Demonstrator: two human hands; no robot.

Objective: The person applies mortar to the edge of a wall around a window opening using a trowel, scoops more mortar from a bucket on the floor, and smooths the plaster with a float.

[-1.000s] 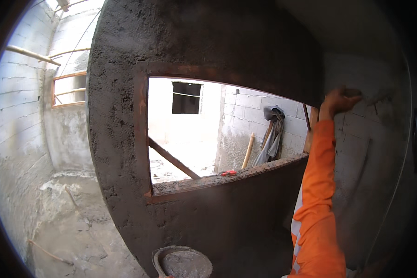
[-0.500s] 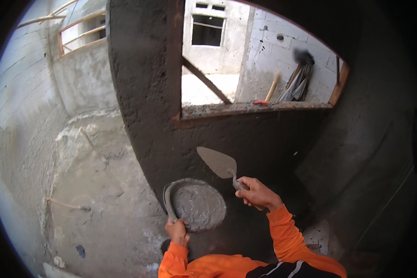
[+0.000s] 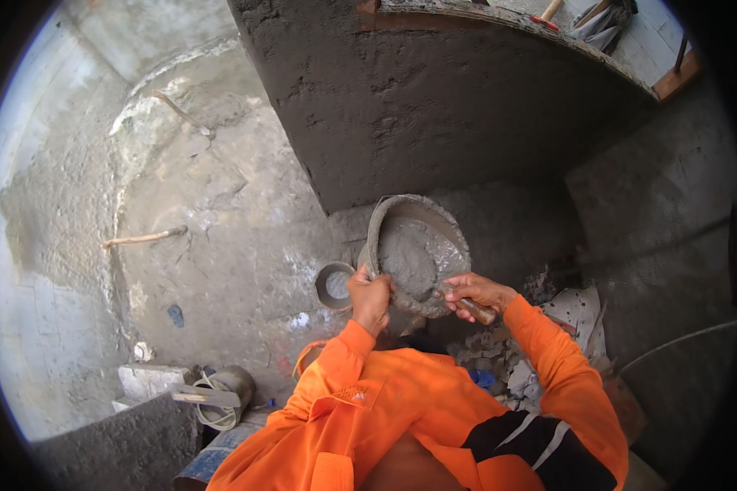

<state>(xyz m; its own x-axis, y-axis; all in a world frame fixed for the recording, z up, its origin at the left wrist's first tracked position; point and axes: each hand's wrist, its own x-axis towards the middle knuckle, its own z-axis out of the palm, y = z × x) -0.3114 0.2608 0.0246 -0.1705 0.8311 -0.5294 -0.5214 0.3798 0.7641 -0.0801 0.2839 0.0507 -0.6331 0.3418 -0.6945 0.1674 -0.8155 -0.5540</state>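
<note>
My left hand (image 3: pixel 370 301) is closed on the near left rim of a round, mortar-crusted basin (image 3: pixel 375 233), which is tilted. Wet grey mortar (image 3: pixel 408 260) lies inside it. In my right hand (image 3: pixel 481 296) is a trowel, its wooden handle (image 3: pixel 477 311) jutting out below my fingers at the basin's near right rim. I cannot make out the trowel's blade against the mortar. Beyond the basin stands a low wall (image 3: pixel 434 106) coated in dark, damp plaster.
A small bucket (image 3: pixel 336 286) with pale contents stands left of my left hand. Two long-handled tools with wooden handles (image 3: pixel 143 238) lie on the mortar-smeared floor to the left. Rubble (image 3: pixel 499 352) lies by my right arm; another bucket (image 3: pixel 233 385) stands lower left.
The view has tipped downward. The trowel, earlier raised in front of the wall, is now down at the basin. My left hand still grips the rim, and the basin is tilted differently.
</note>
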